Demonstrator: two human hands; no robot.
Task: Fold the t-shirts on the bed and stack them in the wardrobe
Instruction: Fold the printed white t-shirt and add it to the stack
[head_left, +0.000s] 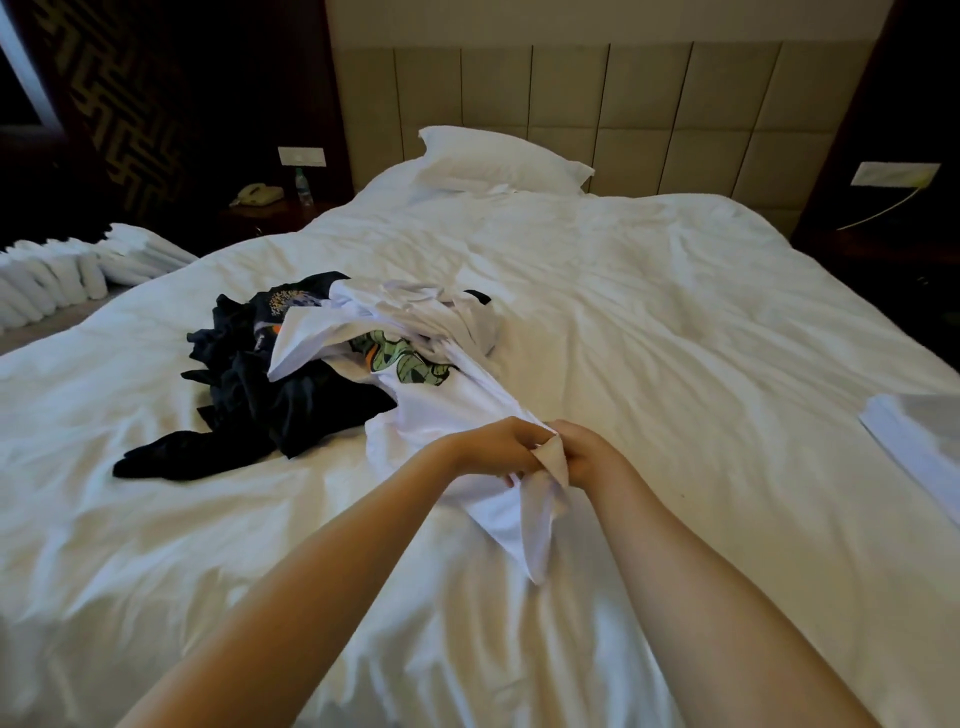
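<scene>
So the thing that matters here: the white t-shirt (441, 410) runs away from the hands on a diagonal, from the centre of the frame, just below middle, up and left toward the heap of clothes at centre left. That's its long axis, roughly. The near end is bunched right where the two hands meet, and a loose tail of it droops below them onto the bed (675, 338).

Both hands are on it. The left hand (496, 447) has its fingers curled round a gathered bit of the fabric, and the right hand (587, 454) pinches the same bunch from the other side, so they're touching or as good as. Neither is nearer really, they're side by side at the same end. To spread it, I'd guess the hands need to part along that edge and drag the shirt down the frame, clear of the heap.

Looks-wise: plain white, crumpled, with a green cartoon print with a bit of orange showing face up about halfway along. The far end is tangled over the dark t-shirts (260, 405), which sprawl out toward the left. Honestly I can't tell if what's being held is the hem or a sleeve, it's too scrunched, and there might be a second white shirt in the wad at the top of the heap.

Off at the right edge of the frame there's a flat folded white piece (909, 441) lying on the bed, well apart from the heap. No wardrobe in view.
</scene>
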